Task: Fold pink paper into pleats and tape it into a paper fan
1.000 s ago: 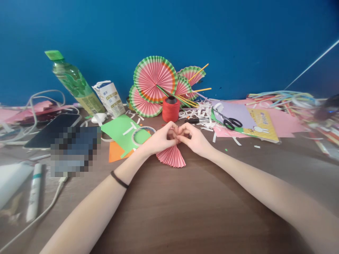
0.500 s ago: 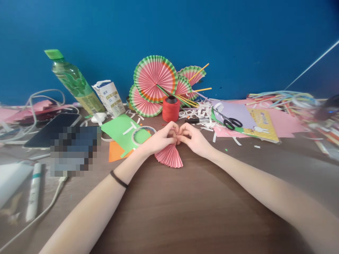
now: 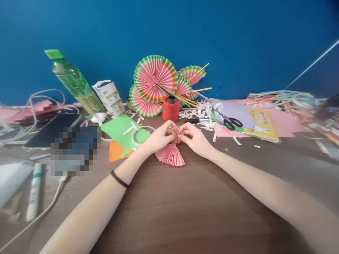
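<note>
A pleated pink paper is pinched in at its middle, its lower half fanned out over the brown table. My left hand grips it at the narrow part, thumb and fingers closed. From the other side, my right hand pinches the same spot with its fingertips. Between the hands a little of the upper pleats shows; the exact fingertip contact is partly hidden. Just behind them stands a red thread spool.
Finished pleated fans lean at the blue wall. Black scissors rest on coloured paper at the right. A tape roll lies on green paper at the left, near a bottle, a carton and a phone.
The fingers have shifted slightly, and more of the pink pleats shows between my hands. The fanned lower part has moved a little to the right.
</note>
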The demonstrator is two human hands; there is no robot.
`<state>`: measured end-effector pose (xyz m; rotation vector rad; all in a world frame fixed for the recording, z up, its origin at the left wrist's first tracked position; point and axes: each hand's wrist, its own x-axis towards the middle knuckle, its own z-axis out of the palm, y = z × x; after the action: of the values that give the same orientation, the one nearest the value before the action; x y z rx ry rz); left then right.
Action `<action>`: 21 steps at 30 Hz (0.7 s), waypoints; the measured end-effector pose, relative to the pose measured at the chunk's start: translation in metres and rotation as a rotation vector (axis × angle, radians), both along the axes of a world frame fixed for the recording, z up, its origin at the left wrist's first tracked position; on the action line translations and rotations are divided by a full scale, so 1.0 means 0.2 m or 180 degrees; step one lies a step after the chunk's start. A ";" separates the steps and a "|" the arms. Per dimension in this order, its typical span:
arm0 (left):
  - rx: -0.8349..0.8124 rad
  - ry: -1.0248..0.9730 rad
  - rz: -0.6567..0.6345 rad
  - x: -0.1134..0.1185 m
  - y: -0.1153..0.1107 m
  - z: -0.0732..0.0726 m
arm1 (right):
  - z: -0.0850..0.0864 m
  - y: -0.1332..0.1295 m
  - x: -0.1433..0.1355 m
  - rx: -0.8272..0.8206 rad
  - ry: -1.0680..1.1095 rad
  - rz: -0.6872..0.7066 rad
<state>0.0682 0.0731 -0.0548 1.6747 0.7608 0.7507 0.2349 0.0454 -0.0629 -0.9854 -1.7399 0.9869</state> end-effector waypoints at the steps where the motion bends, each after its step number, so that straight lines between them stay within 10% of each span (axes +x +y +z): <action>1: 0.0018 0.0015 0.0042 0.00 0.00 0.00 | 0.00 0.00 0.00 0.0031 -0.0014 -0.0014; 21: -0.0064 0.0119 0.0138 -0.02 0.02 0.02 | 0.02 -0.02 0.00 0.0210 -0.0328 0.0032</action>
<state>0.0641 0.0777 -0.0507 1.6627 0.8306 0.7416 0.2358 0.0419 -0.0595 -1.0013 -1.8522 0.8930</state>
